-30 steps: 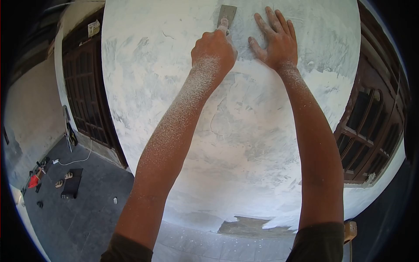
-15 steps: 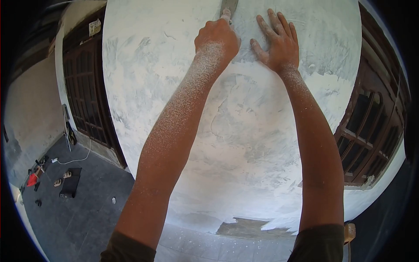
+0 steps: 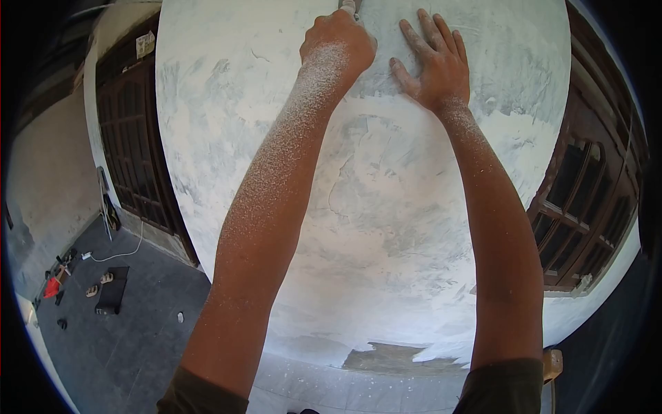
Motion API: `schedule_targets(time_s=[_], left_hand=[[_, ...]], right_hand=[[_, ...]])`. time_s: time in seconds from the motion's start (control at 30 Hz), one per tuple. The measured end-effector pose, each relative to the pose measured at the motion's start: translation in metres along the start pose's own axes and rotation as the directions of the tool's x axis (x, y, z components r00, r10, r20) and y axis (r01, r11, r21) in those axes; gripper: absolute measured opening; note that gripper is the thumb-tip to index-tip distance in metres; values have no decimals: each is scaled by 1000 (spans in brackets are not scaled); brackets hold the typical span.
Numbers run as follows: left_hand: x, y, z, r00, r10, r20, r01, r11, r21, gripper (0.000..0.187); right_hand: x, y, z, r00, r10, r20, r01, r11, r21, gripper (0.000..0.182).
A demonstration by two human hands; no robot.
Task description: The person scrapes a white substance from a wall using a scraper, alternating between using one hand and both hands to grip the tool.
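My left hand (image 3: 338, 45) is closed around a putty knife (image 3: 350, 7) at the top of the head view. Only a bit of the knife shows past my fingers; the rest is cut off by the frame's edge. White dust covers the forearm. Beside it, my right hand (image 3: 436, 65) lies flat on the wall (image 3: 393, 186), fingers spread and dusty with white. The wall carries patchy white and grey plaster, with a fine crack between my arms.
A brown wooden window (image 3: 583, 200) stands on the right, a dark door (image 3: 131, 138) on the left. On the grey floor (image 3: 152, 345) lie sandals (image 3: 100, 284), a dark mat (image 3: 112, 290), a white cable (image 3: 121, 255) and a red item (image 3: 52, 287). Bare grey plaster (image 3: 393, 360) shows low on the wall.
My left hand has moved slightly up and left with the putty knife, so less of its blade shows. My right hand stays flat on the wall. A dark shape has appeared at the bottom edge.
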State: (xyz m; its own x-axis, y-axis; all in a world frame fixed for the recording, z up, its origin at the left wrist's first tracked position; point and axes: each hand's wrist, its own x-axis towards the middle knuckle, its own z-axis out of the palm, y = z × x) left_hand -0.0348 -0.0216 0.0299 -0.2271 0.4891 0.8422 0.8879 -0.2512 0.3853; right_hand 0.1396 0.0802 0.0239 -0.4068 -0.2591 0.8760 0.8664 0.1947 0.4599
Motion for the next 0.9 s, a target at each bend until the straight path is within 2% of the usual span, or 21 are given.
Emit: schedule_targets(time_s=[0.03, 0.1, 0.13, 0.27, 0.33, 0.53, 0.63, 0.73, 0.83, 0.87, 0.9], left_hand=[[-8, -3, 4, 1000, 2, 1, -2, 1000, 1, 56], [-21, -11, 21, 991, 48, -128, -56, 997, -58, 50], [-22, -16, 24, 988, 59, -141, -66, 997, -47, 51], [4, -10, 13, 994, 73, -86, -74, 997, -11, 55], [14, -6, 7, 994, 67, -84, -74, 993, -87, 54], [-31, -22, 30, 995, 39, -94, -42, 999, -29, 50], [-12, -16, 25, 988, 60, -143, -62, 998, -12, 49], [6, -10, 8, 987, 133, -93, -136, 990, -27, 53], [-15, -16, 17, 993, 85, -83, -81, 996, 43, 50], [-28, -21, 31, 988, 69, -137, -64, 997, 39, 50], [-42, -19, 24, 1000, 26, 8, -27, 998, 55, 51]], right_hand=[[-1, -1, 0, 1000, 3, 0, -3, 1000, 0, 66], [1, -1, -2, 1000, 3, 9, -3, 1000, 5, 66], [1, -1, -2, 1000, 4, 5, -4, 1000, 3, 66], [1, -1, -4, 1000, -2, 14, 2, 1000, 10, 66], [2, 1, -3, 1000, -10, 13, 10, 1000, 12, 66], [0, 0, -3, 1000, -8, 13, 8, 1000, 18, 67], [0, 0, -4, 1000, -1, 10, 0, 1000, 17, 66], [0, 0, -4, 1000, -10, 14, 10, 999, 35, 65], [-1, 2, -2, 1000, -18, 5, 18, 999, 49, 64], [0, 3, -2, 1000, -22, 5, 22, 999, 46, 64], [0, 2, -2, 1000, -25, 4, 25, 999, 42, 64]])
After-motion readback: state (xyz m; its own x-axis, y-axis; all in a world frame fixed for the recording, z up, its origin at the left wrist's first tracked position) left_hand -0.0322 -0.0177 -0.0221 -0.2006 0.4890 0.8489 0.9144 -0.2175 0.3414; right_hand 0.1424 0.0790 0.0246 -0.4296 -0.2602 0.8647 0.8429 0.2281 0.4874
